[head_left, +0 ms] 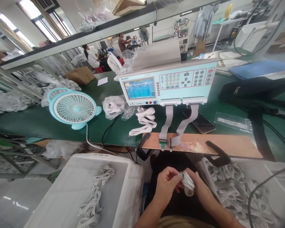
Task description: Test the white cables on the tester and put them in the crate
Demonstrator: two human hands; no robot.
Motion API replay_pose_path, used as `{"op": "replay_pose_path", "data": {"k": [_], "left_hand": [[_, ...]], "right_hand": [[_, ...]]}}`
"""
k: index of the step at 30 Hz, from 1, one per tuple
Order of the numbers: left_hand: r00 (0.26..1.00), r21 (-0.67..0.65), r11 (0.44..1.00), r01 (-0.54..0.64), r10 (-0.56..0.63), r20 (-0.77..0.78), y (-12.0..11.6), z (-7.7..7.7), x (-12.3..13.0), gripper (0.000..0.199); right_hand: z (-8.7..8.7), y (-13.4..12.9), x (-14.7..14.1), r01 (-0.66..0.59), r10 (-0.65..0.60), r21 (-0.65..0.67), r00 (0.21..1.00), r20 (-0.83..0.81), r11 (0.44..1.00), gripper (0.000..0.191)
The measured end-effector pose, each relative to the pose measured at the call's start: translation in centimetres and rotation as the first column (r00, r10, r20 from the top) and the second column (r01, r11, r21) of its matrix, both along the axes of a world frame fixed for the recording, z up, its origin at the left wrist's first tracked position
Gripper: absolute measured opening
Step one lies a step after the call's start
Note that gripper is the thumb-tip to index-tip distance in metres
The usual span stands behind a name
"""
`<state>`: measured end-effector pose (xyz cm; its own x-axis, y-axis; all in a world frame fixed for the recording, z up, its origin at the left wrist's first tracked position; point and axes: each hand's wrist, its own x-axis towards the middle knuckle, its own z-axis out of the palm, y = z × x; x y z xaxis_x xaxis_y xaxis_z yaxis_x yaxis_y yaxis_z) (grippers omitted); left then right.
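A bundled white cable (pixel 188 183) is between my two hands, low in front of my lap. My left hand (pixel 167 182) pinches the end of the cable near its connector. Around the coil's right side my right hand (pixel 198 183) is wrapped, its fingers partly hidden behind the bundle. Ahead, two grey ribbon cables (pixel 169 122) run from a cable tester (pixel 166 84) with a lit screen down to small connectors (pixel 163 145) on a wooden board (pixel 197 142). More bundled white cables (pixel 146 122) lie on the green bench, left of the ribbons.
A white bin (pixel 68 183) at lower left carries several cable bundles; another bin (pixel 209 172) full of them stands at right. Black clamps (pixel 142 147) hold the board at the bench edge. A blue fan (pixel 73 107), a phone (pixel 201 123) and a black bag (pixel 254 91) occupy the bench.
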<state>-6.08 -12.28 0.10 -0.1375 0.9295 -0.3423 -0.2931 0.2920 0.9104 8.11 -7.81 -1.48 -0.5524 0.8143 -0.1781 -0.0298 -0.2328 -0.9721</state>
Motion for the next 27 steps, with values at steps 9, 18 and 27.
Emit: {"op": "replay_pose_path", "data": {"k": [9,18,27], "left_hand": [[0.966,0.099,0.961,-0.259,0.260,0.000,1.0,-0.3,-0.8,0.020],[0.951,0.089,0.951,-0.297,0.287,0.116,2.5,0.0,-1.0,0.023],[0.928,0.135,0.918,-0.373,0.372,0.037,3.3,-0.8,-2.4,0.019]], "right_hand": [[2.6,0.7,-0.9,-0.148,0.095,0.403,0.984,0.149,0.903,0.024],[3.4,2.4,-2.1,-0.237,0.131,0.511,0.963,0.236,0.826,0.022],[0.8,4.5,-5.8,0.157,-0.172,0.153,0.981,0.091,0.976,0.035]]}}
